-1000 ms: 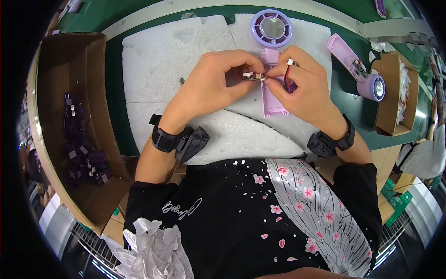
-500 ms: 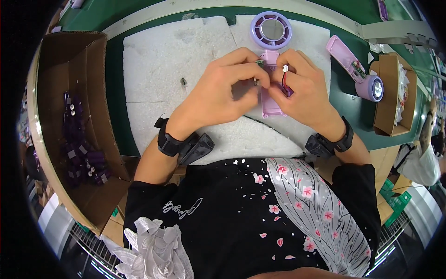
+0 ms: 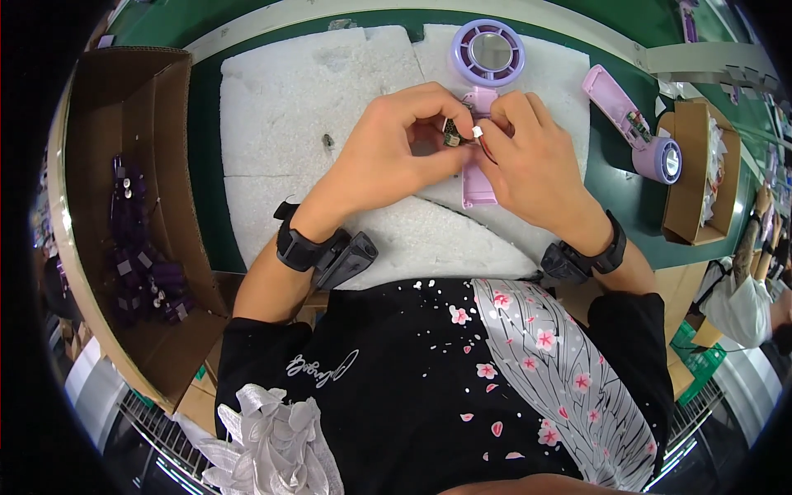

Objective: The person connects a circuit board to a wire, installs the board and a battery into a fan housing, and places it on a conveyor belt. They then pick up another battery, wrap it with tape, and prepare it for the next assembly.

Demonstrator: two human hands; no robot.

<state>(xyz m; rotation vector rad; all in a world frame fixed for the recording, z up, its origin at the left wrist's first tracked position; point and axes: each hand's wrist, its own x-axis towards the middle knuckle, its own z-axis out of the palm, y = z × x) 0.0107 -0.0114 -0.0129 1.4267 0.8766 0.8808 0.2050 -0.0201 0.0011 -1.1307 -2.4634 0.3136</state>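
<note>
A handheld fan with a round purple head point(image 3: 454, 56) and an opened pink handle point(image 3: 478, 188) lies beneath my hands. My left hand point(image 3: 381, 153) pinches a small green circuit board point(image 3: 451, 134) above the handle. Close beside the board, my right hand point(image 3: 536, 165) grips a white wire connector point(image 3: 477, 132) with red and dark leads. Whether connector and board touch, I cannot tell. My right fingers hide where the leads run.
White foam sheets point(image 3: 289, 107) cover the green bench. At right lie a second opened fan point(image 3: 657, 159) and a small carton point(image 3: 682, 194) of white parts. A large carton point(image 3: 177, 148) at left contains several purple cylinders point(image 3: 167, 275). Another person's arm point(image 3: 747, 247) shows far right.
My right hand has brought the connector left and slightly down, up to the board. The board has turned so its face shows. A purple piece under my right fingers is now out of sight.
</note>
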